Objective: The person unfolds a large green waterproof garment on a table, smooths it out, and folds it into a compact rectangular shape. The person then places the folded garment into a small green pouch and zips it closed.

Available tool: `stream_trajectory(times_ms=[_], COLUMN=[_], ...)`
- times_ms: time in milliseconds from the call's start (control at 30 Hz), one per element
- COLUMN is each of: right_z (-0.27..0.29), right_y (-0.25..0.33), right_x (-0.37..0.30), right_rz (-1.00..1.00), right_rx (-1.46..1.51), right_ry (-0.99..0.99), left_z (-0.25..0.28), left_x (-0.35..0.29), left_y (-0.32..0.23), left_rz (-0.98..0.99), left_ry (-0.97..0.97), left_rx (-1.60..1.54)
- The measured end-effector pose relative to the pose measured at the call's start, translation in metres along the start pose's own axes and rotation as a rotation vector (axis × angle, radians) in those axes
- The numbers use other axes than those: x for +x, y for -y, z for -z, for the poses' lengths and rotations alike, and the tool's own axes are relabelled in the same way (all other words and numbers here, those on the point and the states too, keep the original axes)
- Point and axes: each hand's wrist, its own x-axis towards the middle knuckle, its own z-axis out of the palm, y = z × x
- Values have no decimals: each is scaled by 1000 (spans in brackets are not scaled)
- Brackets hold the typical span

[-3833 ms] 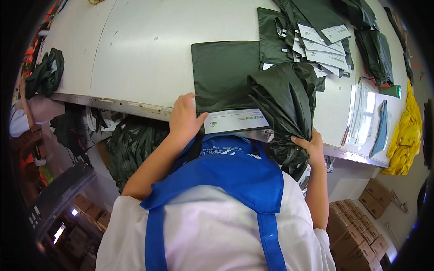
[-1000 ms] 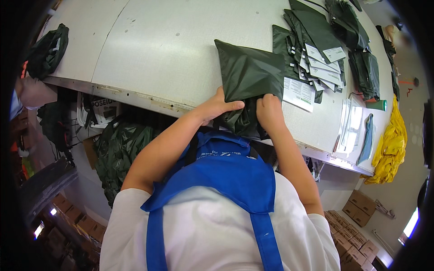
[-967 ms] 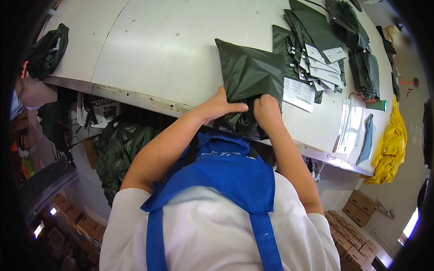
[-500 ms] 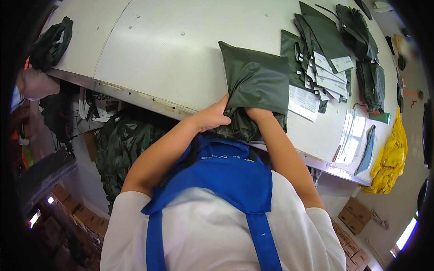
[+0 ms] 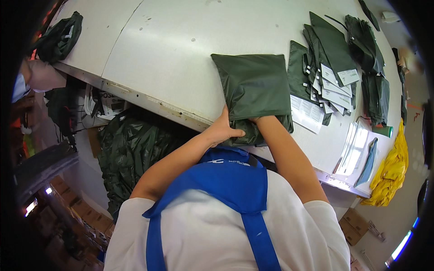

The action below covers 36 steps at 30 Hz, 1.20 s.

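Note:
A square pouch of shiny dark green fabric (image 5: pixel 257 86) lies at the table's front edge, close to my body. My left hand (image 5: pixel 225 129) grips its lower left edge, with the thumb over the near fold and the other fingers hidden behind the fabric. Under the pouch's near edge, my right hand (image 5: pixel 264 121) is tucked in up to the wrist, so its fingers are out of sight. Creased green fabric bunches between the two hands.
Dark green flat pieces with white tags (image 5: pixel 337 88) pile up on the right of the white table (image 5: pixel 162 58). Farther right are papers (image 5: pixel 352 147) and a yellow bundle (image 5: pixel 389 167). Green fabric (image 5: pixel 131 149) hangs below the table. Another person's arm (image 5: pixel 45 74) shows at left.
The pouch's top has spread flatter and its far left corner has shifted left. My right hand has slid deeper under the near edge; my left thumb now lies farther over the fold.

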Motion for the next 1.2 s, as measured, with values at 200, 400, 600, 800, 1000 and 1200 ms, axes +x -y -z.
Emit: stream_trajectory(times_ms=[200,400,600,800,1000,1200], right_z=[23,2,4,31,17,2], right_y=[-31,-19,-9,33,-36,9], right_x=[-24,-27,1,-90,-114,-161], right_rz=[-71,-13,-179,177,-617,-531], right_rx=[94,-73,114,153,568,685], right_ry=[-62,-193,-122,270,-272,-402], left_z=[19,25,17,48,51,57], left_x=[-26,-21,-24,-36,-40,-71], left_y=[1,-9,-14,8,10,-15], left_rz=[-103,163,70,16,10,23], left_ry=[87,230,168,142,155,97], left_rx=[-53,-311,-184,-73,73,239])
